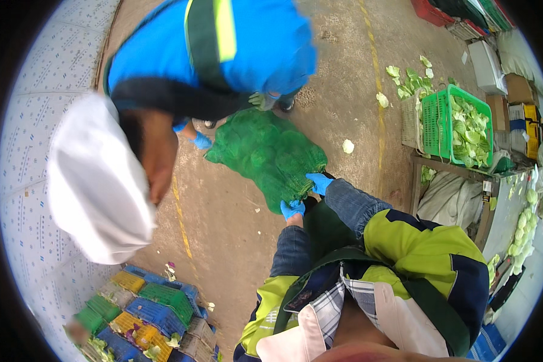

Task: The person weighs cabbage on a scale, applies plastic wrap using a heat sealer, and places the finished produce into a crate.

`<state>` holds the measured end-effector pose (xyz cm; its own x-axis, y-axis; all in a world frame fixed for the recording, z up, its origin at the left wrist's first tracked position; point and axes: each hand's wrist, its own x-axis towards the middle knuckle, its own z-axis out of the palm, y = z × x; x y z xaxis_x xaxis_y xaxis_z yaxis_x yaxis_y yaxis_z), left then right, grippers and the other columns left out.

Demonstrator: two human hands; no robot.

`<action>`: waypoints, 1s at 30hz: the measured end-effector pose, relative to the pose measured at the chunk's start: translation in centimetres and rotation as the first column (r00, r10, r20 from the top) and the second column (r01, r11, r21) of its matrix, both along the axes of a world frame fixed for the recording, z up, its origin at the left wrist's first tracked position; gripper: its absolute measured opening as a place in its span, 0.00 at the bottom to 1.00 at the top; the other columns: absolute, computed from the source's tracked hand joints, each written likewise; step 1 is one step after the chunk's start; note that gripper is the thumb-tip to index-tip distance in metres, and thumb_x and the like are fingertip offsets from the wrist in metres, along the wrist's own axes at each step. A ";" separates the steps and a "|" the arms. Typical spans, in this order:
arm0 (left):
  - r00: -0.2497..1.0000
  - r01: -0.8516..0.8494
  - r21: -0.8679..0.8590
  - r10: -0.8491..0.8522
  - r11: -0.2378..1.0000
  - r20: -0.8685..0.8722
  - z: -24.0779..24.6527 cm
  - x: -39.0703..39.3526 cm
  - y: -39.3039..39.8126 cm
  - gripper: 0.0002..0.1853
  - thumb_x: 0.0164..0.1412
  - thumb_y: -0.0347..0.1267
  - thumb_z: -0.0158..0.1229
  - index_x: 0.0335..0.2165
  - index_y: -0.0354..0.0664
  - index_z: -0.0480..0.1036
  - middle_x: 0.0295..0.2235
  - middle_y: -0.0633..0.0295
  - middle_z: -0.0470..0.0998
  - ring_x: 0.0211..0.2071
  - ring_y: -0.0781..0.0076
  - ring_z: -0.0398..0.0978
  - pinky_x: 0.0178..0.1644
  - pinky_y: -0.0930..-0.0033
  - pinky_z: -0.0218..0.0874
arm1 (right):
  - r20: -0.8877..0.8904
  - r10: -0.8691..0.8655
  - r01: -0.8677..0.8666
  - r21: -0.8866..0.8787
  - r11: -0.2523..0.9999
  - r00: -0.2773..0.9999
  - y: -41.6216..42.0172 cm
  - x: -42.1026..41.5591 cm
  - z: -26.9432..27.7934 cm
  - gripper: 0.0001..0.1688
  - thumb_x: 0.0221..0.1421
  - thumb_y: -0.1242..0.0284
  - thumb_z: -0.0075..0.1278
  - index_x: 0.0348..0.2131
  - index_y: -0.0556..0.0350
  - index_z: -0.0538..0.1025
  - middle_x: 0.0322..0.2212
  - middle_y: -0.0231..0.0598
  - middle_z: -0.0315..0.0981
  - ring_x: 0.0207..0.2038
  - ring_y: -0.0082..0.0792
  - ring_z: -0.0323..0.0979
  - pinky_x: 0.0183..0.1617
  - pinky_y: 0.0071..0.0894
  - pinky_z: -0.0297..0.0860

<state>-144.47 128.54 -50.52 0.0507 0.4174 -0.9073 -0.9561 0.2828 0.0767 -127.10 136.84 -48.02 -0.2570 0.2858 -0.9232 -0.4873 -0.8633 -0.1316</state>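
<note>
A green mesh sack [267,151], bulging with large round lumps that look like cabbages, is stretched out before me just over the floor or on it; I cannot tell which. In a blue glove, my left hand [292,208] grips the near corner of the sack. My right hand [319,182], gloved the same way, has hold of the near right end. A co-worker in a blue top [262,50] and a white hat [99,181] bends over the far end. One blue-gloved hand [202,141] of that person is at the sack's far left corner; a greyish glove [260,100] shows above its far edge.
On the right, a green crate [434,122] of cabbage leaves stands at a bench [507,203] bearing pale heads. Loose leaves [412,83] litter the floor [231,244]. Stacked coloured crates [156,314] are at lower left, near a patterned wall panel [40,181].
</note>
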 end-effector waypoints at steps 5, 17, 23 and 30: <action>0.991 -0.070 0.039 0.065 0.997 0.116 -4.2 -1.4 -4.0 0.25 0.62 0.46 0.42 0.49 0.41 0.69 0.51 0.60 0.72 0.51 0.56 0.68 0.57 0.57 0.56 | -0.063 0.044 -0.035 0.141 0.989 0.997 -3.5 -0.3 -2.6 0.21 0.59 0.63 0.47 0.51 0.46 0.70 0.48 0.32 0.71 0.48 0.31 0.69 0.45 0.37 0.66; 0.975 -0.025 0.295 -0.043 0.955 0.219 -7.3 -1.7 -5.2 0.23 0.63 0.47 0.41 0.44 0.43 0.72 0.44 0.61 0.76 0.43 0.57 0.72 0.53 0.59 0.58 | -0.050 0.029 -0.022 0.129 0.991 0.998 -1.6 0.1 5.0 0.19 0.61 0.66 0.45 0.50 0.51 0.69 0.45 0.32 0.73 0.44 0.28 0.71 0.44 0.28 0.69; 0.997 0.035 -0.142 -0.045 0.989 -0.069 2.6 -0.7 -0.5 0.26 0.63 0.48 0.39 0.48 0.42 0.70 0.50 0.59 0.72 0.51 0.56 0.67 0.58 0.57 0.54 | 0.040 -0.061 0.061 -0.003 0.998 0.997 -2.2 -1.4 4.8 0.16 0.61 0.66 0.45 0.47 0.49 0.71 0.43 0.31 0.74 0.44 0.28 0.72 0.41 0.27 0.70; 0.834 0.510 0.047 -0.481 0.859 -0.269 7.4 -9.7 -2.6 0.28 0.63 0.46 0.38 0.55 0.41 0.64 0.58 0.57 0.64 0.58 0.55 0.61 0.62 0.55 0.49 | -0.308 -0.303 0.340 0.072 0.938 0.902 -9.5 -6.5 8.9 0.15 0.59 0.70 0.46 0.46 0.51 0.72 0.43 0.32 0.74 0.43 0.27 0.73 0.40 0.28 0.71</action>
